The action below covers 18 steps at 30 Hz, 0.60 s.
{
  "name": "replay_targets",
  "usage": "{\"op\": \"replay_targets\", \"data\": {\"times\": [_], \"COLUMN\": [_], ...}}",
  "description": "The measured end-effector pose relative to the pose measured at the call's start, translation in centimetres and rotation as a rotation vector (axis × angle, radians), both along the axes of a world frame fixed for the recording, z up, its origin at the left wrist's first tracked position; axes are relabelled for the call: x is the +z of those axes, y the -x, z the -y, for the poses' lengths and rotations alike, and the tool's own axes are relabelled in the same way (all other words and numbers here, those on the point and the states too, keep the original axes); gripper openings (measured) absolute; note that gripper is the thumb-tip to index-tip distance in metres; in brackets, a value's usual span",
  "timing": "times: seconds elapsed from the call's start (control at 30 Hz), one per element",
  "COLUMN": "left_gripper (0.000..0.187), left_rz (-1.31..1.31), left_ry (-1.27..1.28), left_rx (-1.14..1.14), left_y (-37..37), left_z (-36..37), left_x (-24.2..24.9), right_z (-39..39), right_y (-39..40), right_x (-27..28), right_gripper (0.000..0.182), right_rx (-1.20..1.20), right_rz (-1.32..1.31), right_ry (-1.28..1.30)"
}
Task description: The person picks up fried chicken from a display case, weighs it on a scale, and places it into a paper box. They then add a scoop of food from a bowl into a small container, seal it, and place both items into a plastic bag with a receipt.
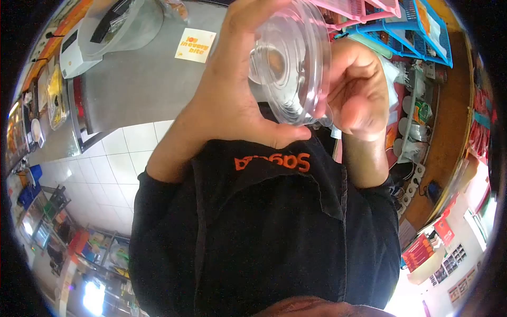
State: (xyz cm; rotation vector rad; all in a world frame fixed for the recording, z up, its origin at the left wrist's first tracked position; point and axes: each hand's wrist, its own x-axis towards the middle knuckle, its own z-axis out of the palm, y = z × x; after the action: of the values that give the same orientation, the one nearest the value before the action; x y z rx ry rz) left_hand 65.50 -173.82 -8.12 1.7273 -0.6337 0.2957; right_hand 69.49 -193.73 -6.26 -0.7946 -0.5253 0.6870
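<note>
A round clear plastic container (289, 63) is held up on its side in front of my chest. My left hand (235, 84) grips it from the left, fingers over its top edge and thumb stretched beneath it. At the right side of the rim is my right hand (360, 87), its fingers curled and a fingertip pressed against the edge near a small tab (326, 116). The right thumb is smeared by motion. Part of the container is hidden behind my left hand.
A grey counter (132, 79) carries a printed paper card (195, 45), a white scale (79, 50) and a large translucent tub (137, 29). Pink (359, 13) and blue plastic baskets (422, 39) stand at the upper right. A crowded shelf (417, 121) runs along the right.
</note>
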Motion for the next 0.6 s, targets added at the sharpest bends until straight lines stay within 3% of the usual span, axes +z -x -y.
{"op": "replay_targets", "data": {"times": [0.13,0.43,0.6], "left_gripper": [0.13,0.131,0.134], "left_rz": [0.091,0.091,0.072], "left_ry": [0.17,0.159,0.304], "left_rx": [-0.044,-0.004,-0.103], "left_y": [0.0,0.9,0.9], "left_z": [0.5,1.1,1.6], "left_x": [-1.5,-2.1,-1.0], "right_z": [-0.1,0.1,0.4], "right_y": [0.6,1.3,1.4], "right_x": [0.1,0.0,0.2], "right_gripper": [0.037,0.035,0.02], "right_rx": [0.029,0.057,0.084], "right_rz": [0.117,0.143,0.138], "right_ry": [-0.019,-0.081,-0.05]}}
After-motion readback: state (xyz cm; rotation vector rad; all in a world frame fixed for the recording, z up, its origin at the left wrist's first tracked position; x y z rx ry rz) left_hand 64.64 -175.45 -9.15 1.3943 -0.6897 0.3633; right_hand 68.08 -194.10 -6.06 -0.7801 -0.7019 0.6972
